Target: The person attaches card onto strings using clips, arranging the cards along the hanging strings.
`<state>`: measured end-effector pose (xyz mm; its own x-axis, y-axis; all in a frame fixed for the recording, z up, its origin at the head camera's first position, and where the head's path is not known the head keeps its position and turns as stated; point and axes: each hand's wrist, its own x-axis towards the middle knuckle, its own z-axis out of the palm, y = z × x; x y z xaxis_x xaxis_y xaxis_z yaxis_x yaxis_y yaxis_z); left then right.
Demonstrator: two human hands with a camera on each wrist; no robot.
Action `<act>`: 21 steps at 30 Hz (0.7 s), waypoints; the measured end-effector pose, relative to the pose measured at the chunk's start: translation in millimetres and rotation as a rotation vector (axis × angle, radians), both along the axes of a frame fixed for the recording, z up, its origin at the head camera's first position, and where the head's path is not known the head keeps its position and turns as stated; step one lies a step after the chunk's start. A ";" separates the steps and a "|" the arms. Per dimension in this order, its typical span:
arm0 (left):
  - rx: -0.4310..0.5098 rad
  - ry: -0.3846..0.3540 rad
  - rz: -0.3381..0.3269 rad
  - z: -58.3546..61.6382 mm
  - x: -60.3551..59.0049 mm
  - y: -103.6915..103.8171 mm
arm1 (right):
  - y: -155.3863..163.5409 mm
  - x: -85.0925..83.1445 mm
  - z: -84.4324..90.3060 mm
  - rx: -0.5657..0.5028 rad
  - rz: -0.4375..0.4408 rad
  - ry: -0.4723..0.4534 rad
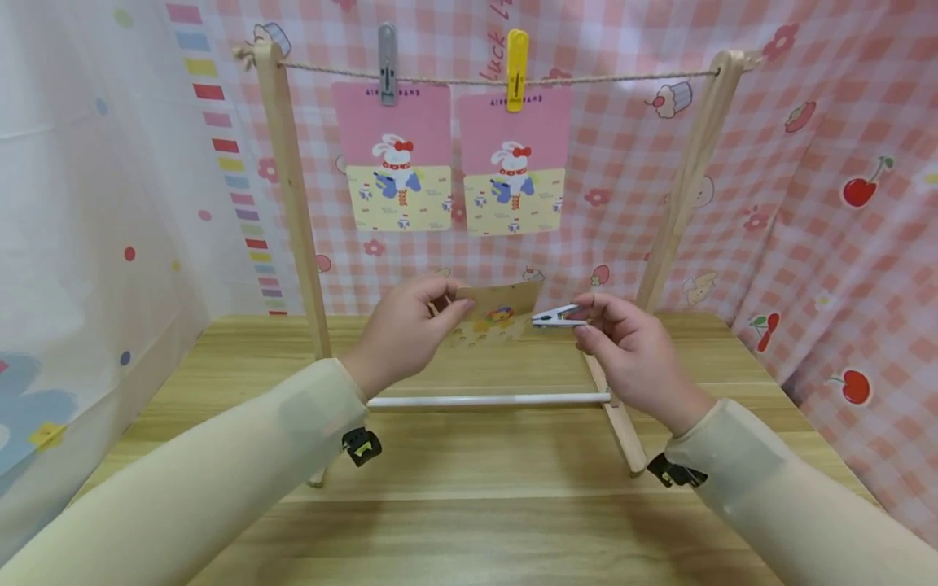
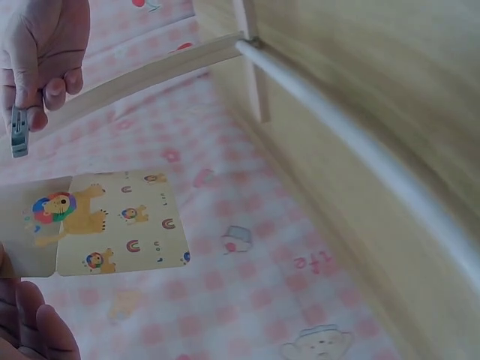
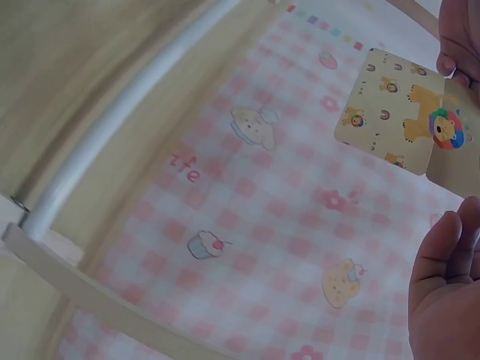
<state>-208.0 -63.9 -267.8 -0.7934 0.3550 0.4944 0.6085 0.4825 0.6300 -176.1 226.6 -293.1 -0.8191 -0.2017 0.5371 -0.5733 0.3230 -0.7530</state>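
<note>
Between its thumb and fingers my left hand (image 1: 410, 330) pinches one edge of a tan card (image 1: 498, 313) with a colourful-maned lion on it; the lion shows clearly in the left wrist view on the card (image 2: 124, 225). My right hand (image 1: 637, 350) holds a pale grey-white clothespin (image 1: 557, 316) by its handle end, its nose close to the card's right edge. In the right wrist view the right hand (image 3: 450, 292) hides the clothespin. Above both hands, two pink and yellow rabbit cards (image 1: 399, 163) hang from a rope (image 1: 615, 79), held by a grey clothespin (image 1: 387, 65) and a yellow clothespin (image 1: 516, 72).
Wooden posts (image 1: 289, 179) of a frame carry the rope on both sides. A white rod (image 1: 491, 400) joins them low down, above the wood-grain table (image 1: 469, 521). Behind stands a pink checked cloth (image 1: 623, 163); a white cloth (image 1: 88, 203) hangs at left.
</note>
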 end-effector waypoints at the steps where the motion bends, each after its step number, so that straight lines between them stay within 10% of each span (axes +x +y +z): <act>1: 0.000 0.006 -0.002 3.0 -0.5 1.6 | 0.2 0.0 2.1 -0.008 -0.006 0.007; 21: 0.034 0.141 -0.008 63.2 -8.3 36.8 | 6.8 0.2 51.3 -0.012 -0.116 0.191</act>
